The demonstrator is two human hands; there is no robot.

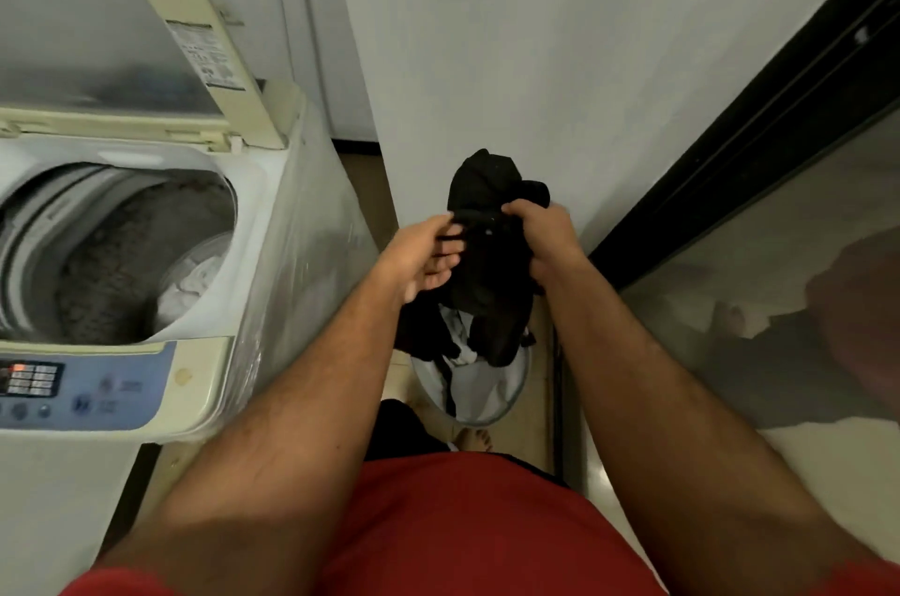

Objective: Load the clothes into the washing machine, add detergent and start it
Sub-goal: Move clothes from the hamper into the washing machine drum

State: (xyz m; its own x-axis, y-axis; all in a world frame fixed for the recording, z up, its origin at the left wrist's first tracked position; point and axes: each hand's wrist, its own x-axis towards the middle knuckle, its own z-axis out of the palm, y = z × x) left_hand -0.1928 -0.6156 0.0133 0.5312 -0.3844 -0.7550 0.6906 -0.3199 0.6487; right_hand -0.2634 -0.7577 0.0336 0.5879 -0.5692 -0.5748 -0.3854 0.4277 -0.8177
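- We stand in a narrow laundry corner with a pale wall ahead and a dark-framed glass door on our right.
- One washing machine (146, 254) sits to our left, lid up, with light cloth already in the drum.
- One black garment (487, 254) hangs lengthwise over one basket (492, 400), right of the drum.
- Two hands: our left hand (419, 254) pinches it and our right hand (540, 235) clamps it; the left is nearer the machine.

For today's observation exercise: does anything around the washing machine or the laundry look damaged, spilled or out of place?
Nothing is spilled or out of place. The washing machine has its lid up with laundry in the drum, and both hands, left hand and right hand, hold a black garment over the basket. Only the machine's yellowed casing looks worn.
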